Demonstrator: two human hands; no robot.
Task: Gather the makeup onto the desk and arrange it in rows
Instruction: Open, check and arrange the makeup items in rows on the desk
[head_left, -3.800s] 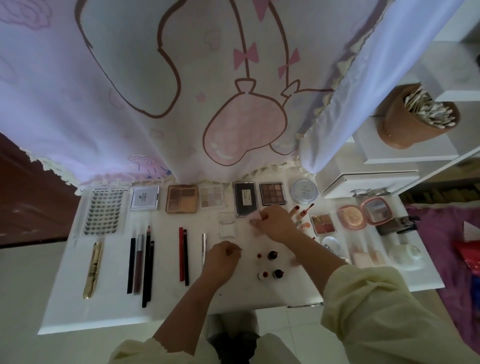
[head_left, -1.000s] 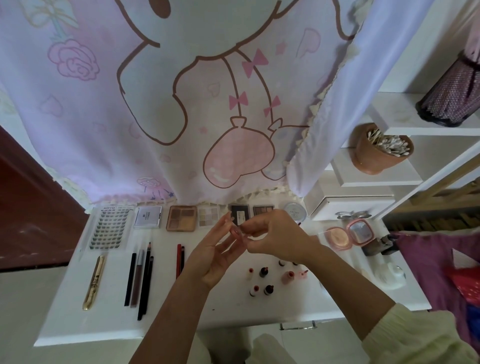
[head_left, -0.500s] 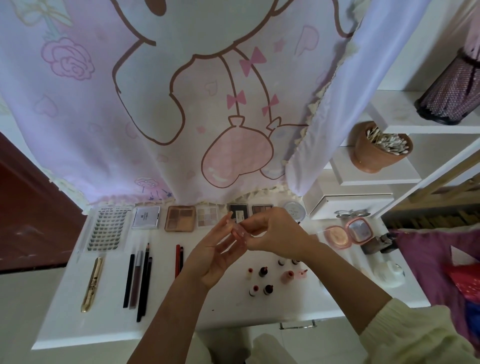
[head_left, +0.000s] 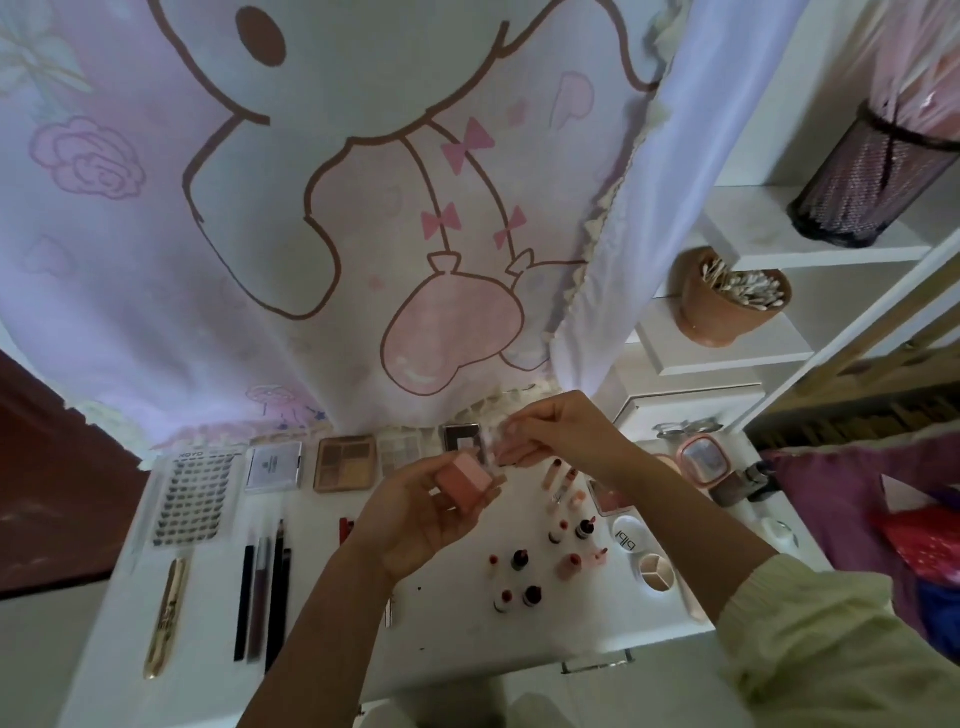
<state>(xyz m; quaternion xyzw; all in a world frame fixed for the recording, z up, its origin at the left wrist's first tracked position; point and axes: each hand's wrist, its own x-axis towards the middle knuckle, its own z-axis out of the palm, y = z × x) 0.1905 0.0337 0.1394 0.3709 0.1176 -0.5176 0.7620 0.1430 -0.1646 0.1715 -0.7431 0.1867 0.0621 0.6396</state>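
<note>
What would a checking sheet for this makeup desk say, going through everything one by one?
Surface: white desk, makeup laid out across it.
Job's things: square pink compact held above the desk; brown eyeshadow palette in back row; dark pencils and gold tube in front; small bottles loosely grouped.
Clutter: open pink mirror case and round pots at right, unsorted.
Grippers: left hand grips the compact; right hand pinches a small clear piece.
Cables: nothing seen.
Surroundings: cartoon-printed curtain behind; terracotta cup of cotton swabs on shelf.

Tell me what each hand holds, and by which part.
The left hand holds a small pink square blush compact from below, fingers at its sides. The right hand pinches what looks like a clear plastic lid by its edge.
</note>
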